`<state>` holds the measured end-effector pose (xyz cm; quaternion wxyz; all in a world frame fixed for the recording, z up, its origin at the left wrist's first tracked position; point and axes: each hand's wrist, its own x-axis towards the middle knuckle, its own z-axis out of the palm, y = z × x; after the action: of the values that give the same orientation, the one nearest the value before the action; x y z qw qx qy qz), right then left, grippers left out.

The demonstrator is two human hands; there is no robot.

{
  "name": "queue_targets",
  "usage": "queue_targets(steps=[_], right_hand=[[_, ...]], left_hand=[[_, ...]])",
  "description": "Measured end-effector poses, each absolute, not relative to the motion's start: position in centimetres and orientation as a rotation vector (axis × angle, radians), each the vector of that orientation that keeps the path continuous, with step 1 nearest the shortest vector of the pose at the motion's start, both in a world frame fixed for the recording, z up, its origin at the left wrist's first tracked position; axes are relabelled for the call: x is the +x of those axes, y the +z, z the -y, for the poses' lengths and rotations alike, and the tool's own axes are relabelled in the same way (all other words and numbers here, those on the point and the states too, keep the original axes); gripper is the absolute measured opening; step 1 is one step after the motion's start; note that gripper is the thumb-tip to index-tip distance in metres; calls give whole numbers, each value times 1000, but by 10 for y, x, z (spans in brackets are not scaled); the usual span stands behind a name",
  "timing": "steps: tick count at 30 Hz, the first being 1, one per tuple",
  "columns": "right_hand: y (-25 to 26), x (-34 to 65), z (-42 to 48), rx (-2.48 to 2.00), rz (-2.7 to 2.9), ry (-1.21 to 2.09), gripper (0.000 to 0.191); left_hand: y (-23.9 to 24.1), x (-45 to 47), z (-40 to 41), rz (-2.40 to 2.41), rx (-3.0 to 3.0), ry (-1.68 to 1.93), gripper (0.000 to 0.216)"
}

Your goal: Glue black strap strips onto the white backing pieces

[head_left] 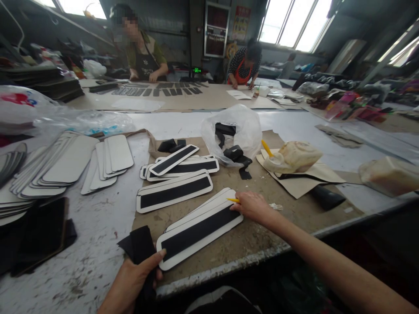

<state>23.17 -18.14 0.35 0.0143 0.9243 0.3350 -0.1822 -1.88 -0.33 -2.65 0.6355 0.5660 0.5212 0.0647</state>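
One black-striped panel [199, 237] at 6 o'clock on the counter [104, 222]. Left hand [139, 270] pinches its 8 o'clock end, thumb on top. Right hand [251, 206], forearm [310, 246] slanting from 4 o'clock, fingers closed round yellow stick [232, 200], touches 2 o'clock end.

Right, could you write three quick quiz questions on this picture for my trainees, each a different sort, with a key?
1. Which hand holds the thin yellow stick?
2. True or false: the thumb of the left hand is on one end of a white board that bears a black strip.
3. What shows inside the open plastic bag?
a) scissors
b) black pieces
c) a cup

Key: 1. The right hand. 2. True. 3. b.
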Motion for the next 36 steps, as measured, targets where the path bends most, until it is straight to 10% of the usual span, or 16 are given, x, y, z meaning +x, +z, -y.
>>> queue_targets(steps=[12,19,36], right_hand=[[15,233,210,3258,-1056,-734,43],[20,216,206,3529,-876,-1757,48],[44,192,186,3675,-1035,-1306,44]], left_hand=[[-20,-30,1,-1133,1073,264,53],[-14,-42,-1,-956,1037,247,45],[13,-46,3,-1005,1098,459,55]])
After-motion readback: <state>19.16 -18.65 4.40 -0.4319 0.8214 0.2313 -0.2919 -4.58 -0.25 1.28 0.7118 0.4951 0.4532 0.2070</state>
